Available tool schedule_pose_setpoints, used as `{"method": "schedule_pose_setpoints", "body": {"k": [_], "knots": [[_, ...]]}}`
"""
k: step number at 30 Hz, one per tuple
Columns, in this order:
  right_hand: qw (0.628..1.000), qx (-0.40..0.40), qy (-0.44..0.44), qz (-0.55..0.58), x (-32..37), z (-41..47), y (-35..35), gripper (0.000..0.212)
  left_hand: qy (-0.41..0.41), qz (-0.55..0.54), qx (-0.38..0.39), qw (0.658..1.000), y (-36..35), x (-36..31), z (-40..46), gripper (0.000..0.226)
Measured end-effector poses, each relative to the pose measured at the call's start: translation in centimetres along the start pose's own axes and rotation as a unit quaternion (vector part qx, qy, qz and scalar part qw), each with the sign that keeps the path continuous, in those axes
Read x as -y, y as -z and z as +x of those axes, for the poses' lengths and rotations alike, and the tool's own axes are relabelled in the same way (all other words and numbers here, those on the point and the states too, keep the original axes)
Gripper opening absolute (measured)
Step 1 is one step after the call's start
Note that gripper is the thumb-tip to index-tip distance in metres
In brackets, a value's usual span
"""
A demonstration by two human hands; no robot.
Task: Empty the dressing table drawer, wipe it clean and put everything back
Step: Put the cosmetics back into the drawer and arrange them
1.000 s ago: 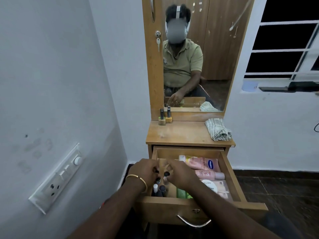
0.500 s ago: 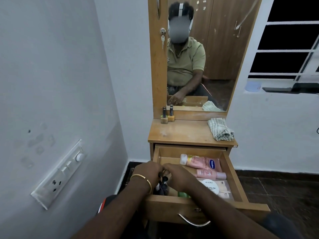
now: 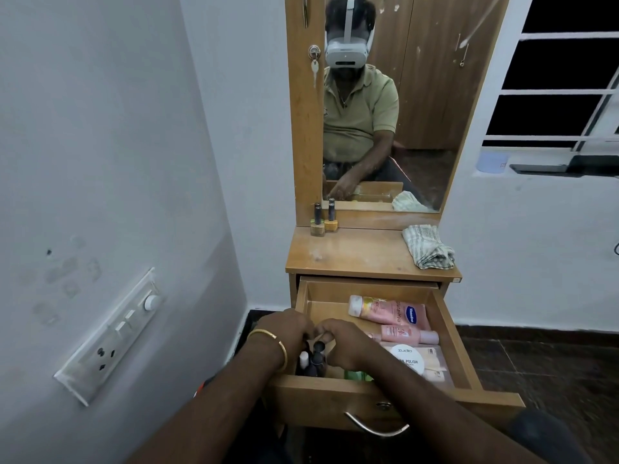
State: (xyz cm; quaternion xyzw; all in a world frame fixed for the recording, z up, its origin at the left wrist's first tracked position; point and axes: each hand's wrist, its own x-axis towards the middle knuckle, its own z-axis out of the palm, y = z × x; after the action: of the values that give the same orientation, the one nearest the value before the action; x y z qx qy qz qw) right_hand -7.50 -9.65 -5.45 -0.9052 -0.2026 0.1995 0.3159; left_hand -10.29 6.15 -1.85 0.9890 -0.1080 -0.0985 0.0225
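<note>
The wooden drawer [image 3: 450, 333] of the dressing table stands pulled out. Both my hands reach into its left front corner, over a cluster of small dark-capped nail polish bottles [image 3: 315, 360]. My left hand [image 3: 284, 331], with a gold bangle at the wrist, curls down round one bottle; its fingertips are hidden. Beside it, my right hand [image 3: 346, 344] pinches a bottle cap. Further right in the drawer lie two pink tubes [image 3: 388, 313] and a white round nail polish tub [image 3: 407, 359].
On the table top [image 3: 351, 254] two yellow nail polish bottles [image 3: 323, 223] stand at the back left, and a folded striped cloth [image 3: 429, 247] lies at the right. A mirror [image 3: 418, 95] rises behind. A switchboard [image 3: 110, 336] is on the left wall.
Both hands have sunk a little deeper into the drawer's left corner and drawn closer together over the small bottles. The camera has shifted slightly.
</note>
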Motion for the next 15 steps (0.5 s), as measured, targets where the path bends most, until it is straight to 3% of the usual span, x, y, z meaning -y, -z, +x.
{"method": "schedule_pose_setpoints", "body": {"k": [5,12,15], "knots": [[0.999,0.014,-0.024,0.018,-0.3,0.0,0.0,0.05,0.022,-0.186,-0.098,0.977,-0.4,1.2,0.3,0.028],[0.999,0.027,-0.029,0.026,-0.4,0.2,0.8,0.053,0.07,-0.44,-0.279,0.851,-0.1,1.6,2.1,0.014],[0.999,-0.023,-0.013,0.027,-0.2,0.7,2.4,0.049,0.094,-0.511,-0.325,0.79,0.9,2.0,3.5,0.016]]}}
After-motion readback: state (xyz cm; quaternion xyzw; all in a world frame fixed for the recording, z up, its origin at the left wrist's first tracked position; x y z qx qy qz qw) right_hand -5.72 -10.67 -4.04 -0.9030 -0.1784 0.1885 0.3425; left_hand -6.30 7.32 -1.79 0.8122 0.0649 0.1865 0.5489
